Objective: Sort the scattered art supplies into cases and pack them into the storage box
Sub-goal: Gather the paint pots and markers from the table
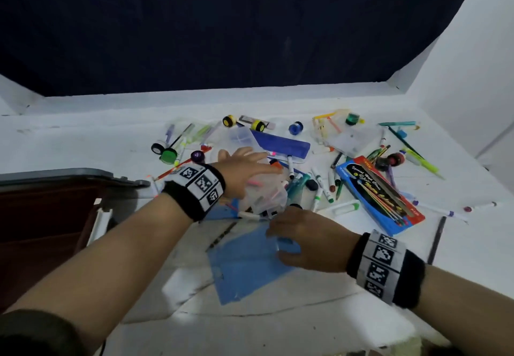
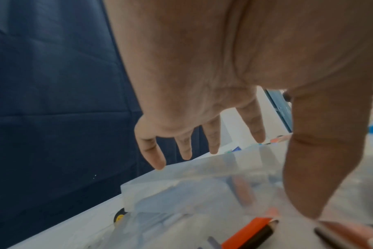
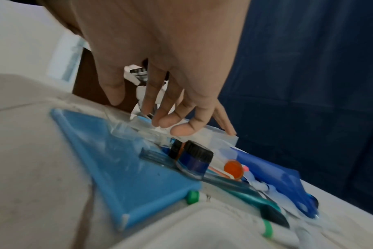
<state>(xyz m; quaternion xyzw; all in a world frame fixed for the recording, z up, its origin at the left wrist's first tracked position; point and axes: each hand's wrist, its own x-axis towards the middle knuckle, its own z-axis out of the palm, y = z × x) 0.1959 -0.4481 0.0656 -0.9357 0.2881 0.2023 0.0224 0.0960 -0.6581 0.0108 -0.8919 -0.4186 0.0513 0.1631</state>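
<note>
While the left hand (image 1: 244, 171) is spread flat over a clear plastic case (image 1: 264, 198), its near edge is pinched by the right hand (image 1: 308, 240).

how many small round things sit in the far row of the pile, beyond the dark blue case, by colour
yellow-and-black rounds: 2
blue round: 1
green round: 1
total: 4
</note>
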